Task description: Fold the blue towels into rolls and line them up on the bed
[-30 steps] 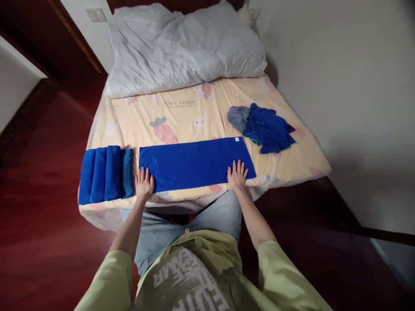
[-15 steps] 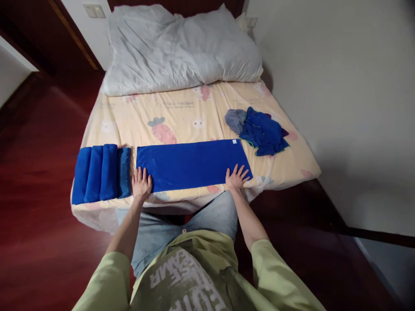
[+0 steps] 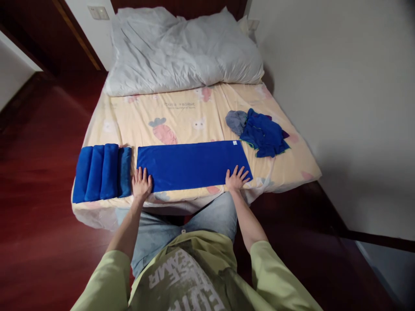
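Observation:
A blue towel (image 3: 191,166) lies spread flat as a long strip near the front edge of the bed, with a small white label (image 3: 235,143) at its far right corner. My left hand (image 3: 142,185) rests on its near left corner, fingers stretched out. On the near right corner my right hand (image 3: 236,178) lies flat with its fingers spread. Just left of my left hand, several rolled blue towels (image 3: 97,172) sit side by side; the rightmost roll (image 3: 124,172) is a duller blue.
A crumpled heap of blue cloths (image 3: 264,134) with a grey cloth (image 3: 236,122) lies at the right of the bed. A bunched white quilt (image 3: 184,52) covers the head end. The patterned yellow sheet (image 3: 129,121) covers the mattress. A wall (image 3: 340,108) stands to the right.
Both hands stay in the same places on the blue towel. Only the camera view has shifted very slightly.

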`<action>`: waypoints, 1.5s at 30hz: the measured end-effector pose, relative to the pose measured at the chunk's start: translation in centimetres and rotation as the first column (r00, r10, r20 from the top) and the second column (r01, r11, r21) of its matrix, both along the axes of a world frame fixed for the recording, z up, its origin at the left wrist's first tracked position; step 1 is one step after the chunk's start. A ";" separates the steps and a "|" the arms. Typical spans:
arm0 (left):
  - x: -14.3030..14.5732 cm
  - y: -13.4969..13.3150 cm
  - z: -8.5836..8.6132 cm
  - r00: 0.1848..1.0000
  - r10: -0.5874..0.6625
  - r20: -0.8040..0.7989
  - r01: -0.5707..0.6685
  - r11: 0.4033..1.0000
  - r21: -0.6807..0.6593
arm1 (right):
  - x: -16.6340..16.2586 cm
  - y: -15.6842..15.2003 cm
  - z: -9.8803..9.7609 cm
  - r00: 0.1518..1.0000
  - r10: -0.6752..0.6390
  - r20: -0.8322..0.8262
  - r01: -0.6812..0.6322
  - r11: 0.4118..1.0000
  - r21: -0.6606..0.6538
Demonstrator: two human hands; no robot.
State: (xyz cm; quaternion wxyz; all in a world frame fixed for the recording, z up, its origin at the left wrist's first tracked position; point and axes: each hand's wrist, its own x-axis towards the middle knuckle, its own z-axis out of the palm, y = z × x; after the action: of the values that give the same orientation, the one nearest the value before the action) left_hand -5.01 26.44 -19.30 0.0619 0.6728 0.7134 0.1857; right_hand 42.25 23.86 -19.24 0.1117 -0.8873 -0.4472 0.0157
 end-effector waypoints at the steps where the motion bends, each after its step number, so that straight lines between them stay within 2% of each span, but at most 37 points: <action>1: 0.0 0.0 0.0 1.000 0.002 -0.002 -0.002 1.000 -0.002 | 0.0 0.0 0.0 1.000 0.001 -0.003 -0.001 1.000 0.003; 9: 0.3 -0.2 0.6 1.000 0.008 0.001 -0.008 1.000 -0.021 | -0.1 -0.1 0.1 1.000 0.004 -0.015 -0.003 1.000 0.029; 25: 0.2 -0.2 0.2 1.000 0.006 0.004 -0.006 1.000 -0.006 | 0.0 0.0 0.1 1.000 0.000 0.007 0.000 1.000 -0.002; 45: 0.3 -0.2 0.4 1.000 0.007 0.019 -0.007 1.000 -0.009 | 0.0 0.0 0.1 1.000 -0.004 0.005 0.005 0.999 -0.035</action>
State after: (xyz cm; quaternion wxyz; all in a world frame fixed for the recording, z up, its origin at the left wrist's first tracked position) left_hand -4.76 26.25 -18.90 0.0710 0.6684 0.7159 0.1888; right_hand 42.27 23.83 -19.18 0.0951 -0.8902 -0.4451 0.0211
